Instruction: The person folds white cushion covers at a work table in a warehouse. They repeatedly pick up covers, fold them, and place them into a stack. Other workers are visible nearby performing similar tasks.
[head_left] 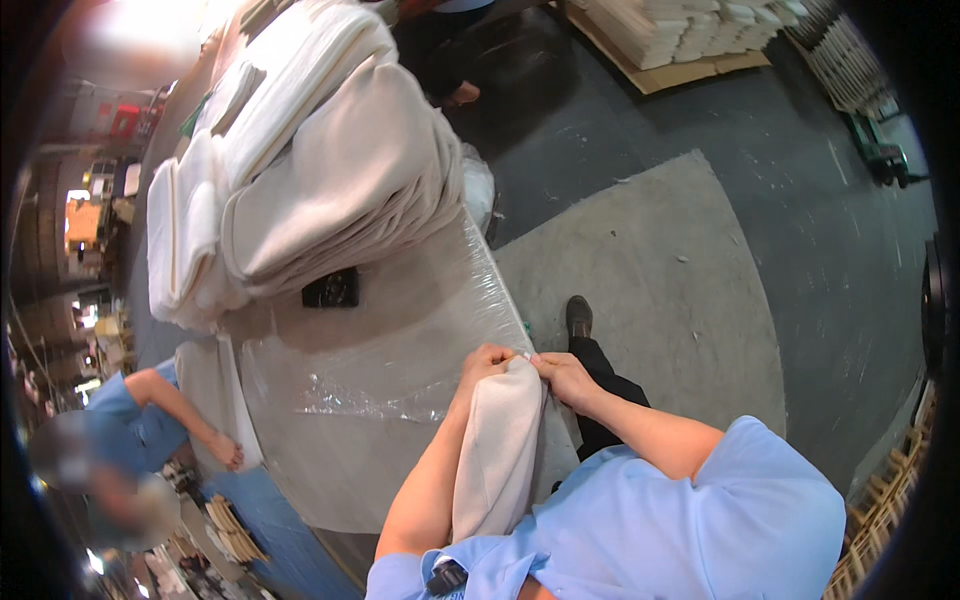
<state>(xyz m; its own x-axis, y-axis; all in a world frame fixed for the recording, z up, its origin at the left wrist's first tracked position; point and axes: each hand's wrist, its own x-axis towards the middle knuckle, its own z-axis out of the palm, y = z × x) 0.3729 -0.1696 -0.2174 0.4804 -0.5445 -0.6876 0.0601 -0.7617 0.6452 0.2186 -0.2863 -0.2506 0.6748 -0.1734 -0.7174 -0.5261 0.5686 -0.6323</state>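
Note:
A folded piece of thick beige fabric (497, 450) hangs over the table edge against my front, its narrow end raised. My left hand (486, 363) is closed on that end, fingers curled over the fabric. Close beside it, my right hand (563, 379) pinches at the same end with thumb and fingertips. A tiny white bit (526, 356) shows between the two hands; what it is I cannot make out. Both hands are over the right edge of a table (400, 345) covered in clear plastic film.
Folded beige fabric pieces (340, 175) are stacked at the table's far end, beside white folded ones (185, 235). A black flat item (331, 288) lies near the stack. At left another person (150, 420) works. Stacked wooden pieces (690, 30) stand on cardboard at far right.

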